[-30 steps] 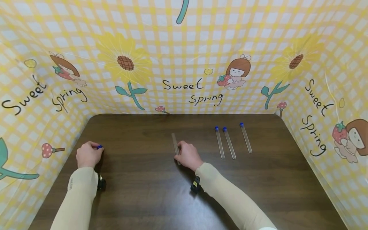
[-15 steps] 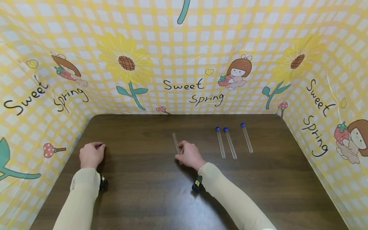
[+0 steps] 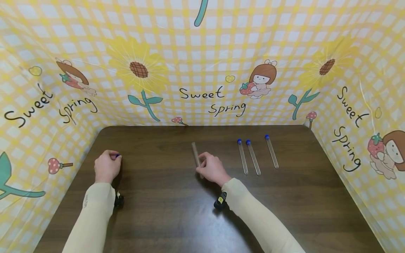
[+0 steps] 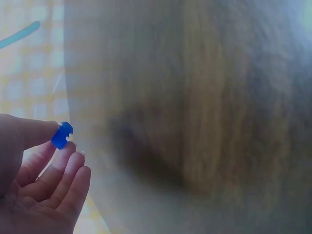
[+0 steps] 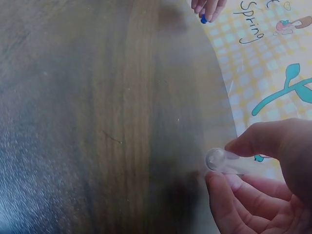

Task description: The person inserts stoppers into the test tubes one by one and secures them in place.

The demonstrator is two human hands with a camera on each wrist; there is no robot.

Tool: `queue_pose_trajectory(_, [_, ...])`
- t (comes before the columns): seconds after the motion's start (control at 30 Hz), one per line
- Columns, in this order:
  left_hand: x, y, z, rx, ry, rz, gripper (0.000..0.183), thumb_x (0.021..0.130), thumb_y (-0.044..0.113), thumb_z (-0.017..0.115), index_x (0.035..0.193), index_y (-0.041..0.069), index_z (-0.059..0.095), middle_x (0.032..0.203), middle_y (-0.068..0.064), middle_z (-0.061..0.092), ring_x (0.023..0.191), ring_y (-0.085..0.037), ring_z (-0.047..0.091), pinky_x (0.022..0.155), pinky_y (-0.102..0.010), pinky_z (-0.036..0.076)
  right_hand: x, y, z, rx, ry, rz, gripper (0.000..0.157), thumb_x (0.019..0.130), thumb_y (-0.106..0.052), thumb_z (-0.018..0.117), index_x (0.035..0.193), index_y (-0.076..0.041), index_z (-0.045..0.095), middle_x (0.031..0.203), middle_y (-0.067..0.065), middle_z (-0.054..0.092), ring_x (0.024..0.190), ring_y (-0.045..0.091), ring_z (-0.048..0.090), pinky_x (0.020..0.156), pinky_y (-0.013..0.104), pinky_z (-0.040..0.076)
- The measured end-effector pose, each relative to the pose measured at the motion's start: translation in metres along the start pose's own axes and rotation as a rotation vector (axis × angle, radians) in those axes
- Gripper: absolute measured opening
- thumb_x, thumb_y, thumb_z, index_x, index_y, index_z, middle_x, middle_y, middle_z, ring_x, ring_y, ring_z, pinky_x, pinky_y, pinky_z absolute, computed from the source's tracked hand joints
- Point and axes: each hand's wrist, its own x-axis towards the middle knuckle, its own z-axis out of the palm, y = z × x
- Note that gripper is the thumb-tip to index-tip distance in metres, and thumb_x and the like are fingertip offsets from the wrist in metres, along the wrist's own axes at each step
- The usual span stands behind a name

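Note:
Between thumb and fingertips, my left hand (image 3: 107, 166) pinches a small blue cap (image 4: 62, 135) at the left side of the table. In the left wrist view the cap's notched edge shows. My right hand (image 3: 213, 168), near the table's middle, pinches a clear uncapped test tube (image 3: 195, 153) by its lower part. The tube leans with its top away from me, and its rounded end (image 5: 214, 160) faces the right wrist camera. A wide gap separates the two hands.
Right of my right hand lie three test tubes with blue caps: one tube (image 3: 243, 157), a second close beside it (image 3: 253, 158), and a third (image 3: 271, 151) farther right. A yellow checked cloth (image 3: 202, 63) walls the brown table (image 3: 158, 211) at the back and sides.
My left hand has moved right and slightly away from me with the cap. My right hand has shifted slightly right and away from me, carrying the tube. The three capped tubes stay put.

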Motion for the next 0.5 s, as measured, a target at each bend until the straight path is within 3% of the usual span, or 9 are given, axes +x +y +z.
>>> queue_pose_trajectory(0.5, [-0.005, 0.04, 0.011, -0.081, 0.008, 0.121, 0.025, 0.099, 0.011, 0.064, 0.115, -0.007, 0.07, 0.103, -0.023, 0.069, 0.096, -0.037, 0.065, 0.087, -0.051, 0.047, -0.002, 0.001, -0.006, -0.01, 0.02, -0.015, 0.049, 0.089, -0.007, 0.08, 0.132, 0.0, 0.058, 0.075, -0.005, 0.067, 0.061, 0.01, 0.063, 0.073, 0.035, 0.052])
